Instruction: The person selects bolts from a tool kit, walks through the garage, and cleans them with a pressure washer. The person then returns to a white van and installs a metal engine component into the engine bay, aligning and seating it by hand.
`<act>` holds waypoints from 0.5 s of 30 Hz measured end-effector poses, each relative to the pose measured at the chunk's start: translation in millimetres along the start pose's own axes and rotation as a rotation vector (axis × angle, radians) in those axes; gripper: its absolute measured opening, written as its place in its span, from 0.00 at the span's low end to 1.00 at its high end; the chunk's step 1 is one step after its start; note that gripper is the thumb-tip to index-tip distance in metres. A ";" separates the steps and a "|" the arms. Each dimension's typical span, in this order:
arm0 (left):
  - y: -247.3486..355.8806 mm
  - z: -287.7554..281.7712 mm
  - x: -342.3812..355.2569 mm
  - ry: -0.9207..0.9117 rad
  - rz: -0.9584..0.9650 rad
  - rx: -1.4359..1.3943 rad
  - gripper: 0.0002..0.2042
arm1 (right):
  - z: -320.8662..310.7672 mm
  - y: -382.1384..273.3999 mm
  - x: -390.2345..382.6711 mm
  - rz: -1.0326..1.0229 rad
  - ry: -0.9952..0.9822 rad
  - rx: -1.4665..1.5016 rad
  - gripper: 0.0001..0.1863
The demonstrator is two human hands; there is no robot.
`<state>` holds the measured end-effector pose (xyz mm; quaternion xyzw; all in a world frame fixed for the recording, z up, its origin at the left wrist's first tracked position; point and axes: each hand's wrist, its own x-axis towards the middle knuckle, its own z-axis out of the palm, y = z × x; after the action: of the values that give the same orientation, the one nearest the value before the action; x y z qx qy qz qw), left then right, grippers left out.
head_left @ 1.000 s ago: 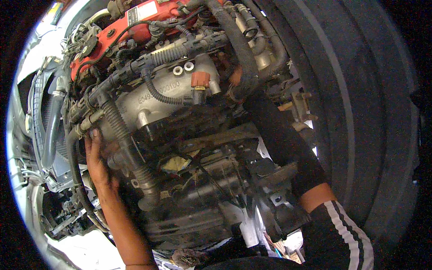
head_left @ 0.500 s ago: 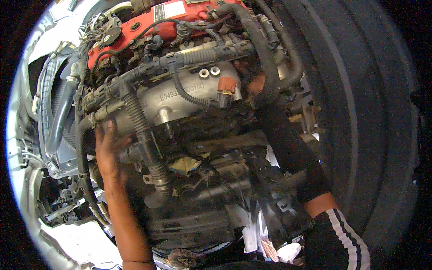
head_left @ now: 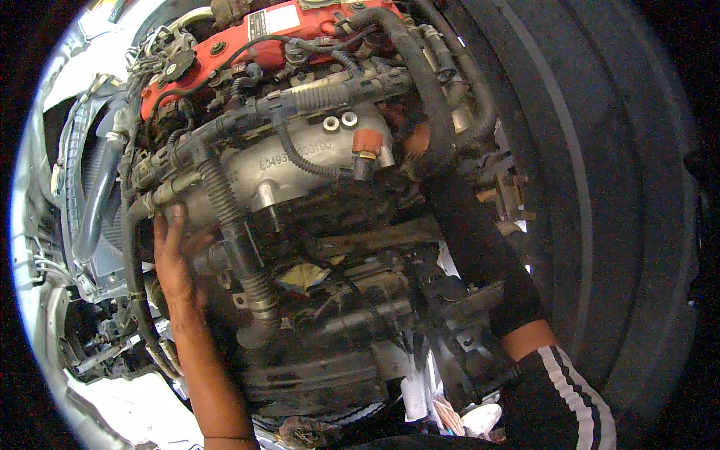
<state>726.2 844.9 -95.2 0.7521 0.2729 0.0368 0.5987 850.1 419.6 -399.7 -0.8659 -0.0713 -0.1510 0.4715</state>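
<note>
A grey cast-metal intake manifold (head_left: 255,161) with raised lettering runs across the engine's side. My left hand (head_left: 174,259) is at its left end, fingers stretched upward against the metal and under a hose joint; part of the hand is in shadow. My right arm, in a black sleeve, reaches to the manifold's right end. There my right hand (head_left: 416,140) shows only as a patch of skin behind a thick black hose (head_left: 439,112), its fingers hidden. An orange-capped sensor (head_left: 367,142) sits on the manifold near that hand.
A red engine cover (head_left: 232,52) lies beyond a black corrugated wiring conduit (head_left: 322,96). A ribbed black hose (head_left: 229,199) hangs down beside my left hand. Below is a yellowish rag (head_left: 306,276). A radiator (head_left: 109,195) stands left; a dark ribbed panel (head_left: 592,187) rises right.
The whole view has shifted slightly, so the engine sits a little further left. My left hand stays by the manifold's left end, and my right hand remains behind the hose.
</note>
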 end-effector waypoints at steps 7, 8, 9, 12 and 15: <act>0.2 -3.1 3.1 -0.029 -0.005 0.019 0.49 | 0.5 1.7 4.6 -0.059 -0.008 -0.101 0.19; 0.9 -3.7 1.3 -0.020 -0.010 0.027 0.49 | 1.3 1.5 6.7 -0.068 -0.011 -0.109 0.19; 1.0 -2.1 0.2 -0.027 -0.011 0.016 0.48 | 0.7 1.2 7.6 -0.076 -0.013 -0.122 0.19; 4.3 0.4 -3.6 -0.032 0.031 0.023 0.47 | 0.4 0.2 12.7 -0.097 -0.013 -0.153 0.19; 6.1 3.5 -6.3 -0.009 0.005 -0.015 0.46 | -0.4 -0.4 14.8 -0.115 -0.017 -0.176 0.19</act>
<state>724.5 838.2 -88.8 0.7484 0.2680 0.0370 0.6055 863.9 419.1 -394.3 -0.8996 -0.1113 -0.1763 0.3837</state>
